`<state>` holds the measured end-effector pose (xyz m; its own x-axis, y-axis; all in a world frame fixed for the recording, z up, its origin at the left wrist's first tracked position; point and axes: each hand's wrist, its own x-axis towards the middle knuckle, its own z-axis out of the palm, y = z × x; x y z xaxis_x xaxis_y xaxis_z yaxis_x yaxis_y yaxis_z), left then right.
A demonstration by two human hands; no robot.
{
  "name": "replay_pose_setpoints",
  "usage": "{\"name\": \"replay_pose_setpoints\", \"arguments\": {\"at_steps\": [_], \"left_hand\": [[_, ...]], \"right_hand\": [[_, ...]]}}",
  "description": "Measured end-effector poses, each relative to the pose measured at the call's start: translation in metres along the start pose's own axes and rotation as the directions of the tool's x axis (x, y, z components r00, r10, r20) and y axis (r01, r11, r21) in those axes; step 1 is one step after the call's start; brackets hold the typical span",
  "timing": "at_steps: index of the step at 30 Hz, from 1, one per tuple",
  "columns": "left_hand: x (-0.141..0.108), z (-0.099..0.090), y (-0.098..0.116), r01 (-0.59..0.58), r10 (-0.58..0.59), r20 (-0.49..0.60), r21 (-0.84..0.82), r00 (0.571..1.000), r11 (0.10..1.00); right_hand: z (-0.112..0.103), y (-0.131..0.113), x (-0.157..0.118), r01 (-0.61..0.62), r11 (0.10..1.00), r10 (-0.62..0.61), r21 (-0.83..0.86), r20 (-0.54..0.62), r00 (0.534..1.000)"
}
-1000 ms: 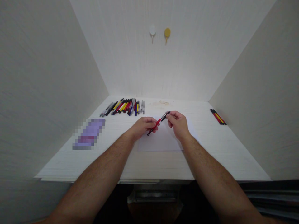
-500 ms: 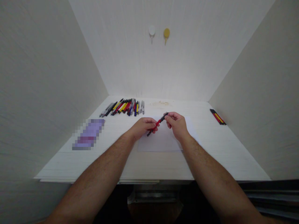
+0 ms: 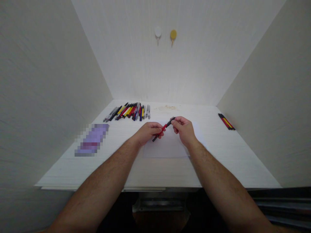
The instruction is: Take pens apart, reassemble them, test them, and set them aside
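A red and black pen (image 3: 164,127) slants between my two hands, over a white sheet of paper (image 3: 167,150). My left hand (image 3: 151,132) is closed around its red barrel, and the lower black end sticks out below the fingers. At the upper black end, my right hand (image 3: 184,128) pinches the pen with thumb and forefinger. Several pens (image 3: 130,111) in black, red, yellow, blue and clear lie in a spread group at the back left. A smaller bunch of red, yellow and black pens (image 3: 226,122) lies by the right wall.
A purple blurred item (image 3: 93,139) lies at the left of the white table (image 3: 233,161). White walls rise on three sides. A white hook (image 3: 158,32) and a yellow hook (image 3: 173,34) are fixed to the back wall. Brown marks show at the table's back.
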<state>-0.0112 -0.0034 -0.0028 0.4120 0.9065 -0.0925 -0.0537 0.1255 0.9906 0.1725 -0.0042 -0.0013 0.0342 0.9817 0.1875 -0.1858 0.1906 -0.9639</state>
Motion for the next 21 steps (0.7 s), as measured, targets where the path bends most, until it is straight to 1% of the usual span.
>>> {"name": "replay_pose_setpoints", "arguments": {"at_steps": [9, 17, 21], "left_hand": [[0.0009, -0.0006, -0.0002, -0.004, 0.004, 0.013, 0.007, 1.0, 1.0], [0.0021, -0.0023, -0.002, -0.013, 0.013, 0.029, 0.006, 0.999, 1.0], [0.0018, -0.0021, -0.0015, -0.006, 0.006, 0.02, 0.008, 1.0, 1.0]], "right_hand": [[-0.0002, -0.0005, 0.0006, 0.0, 1.0, -0.001, -0.014, -0.014, 1.0], [0.0001, -0.0013, -0.0009, 0.003, 1.0, -0.003, 0.008, 0.002, 1.0], [0.0, -0.0018, -0.0003, 0.007, 1.0, -0.007, 0.005, 0.006, 1.0]]}}
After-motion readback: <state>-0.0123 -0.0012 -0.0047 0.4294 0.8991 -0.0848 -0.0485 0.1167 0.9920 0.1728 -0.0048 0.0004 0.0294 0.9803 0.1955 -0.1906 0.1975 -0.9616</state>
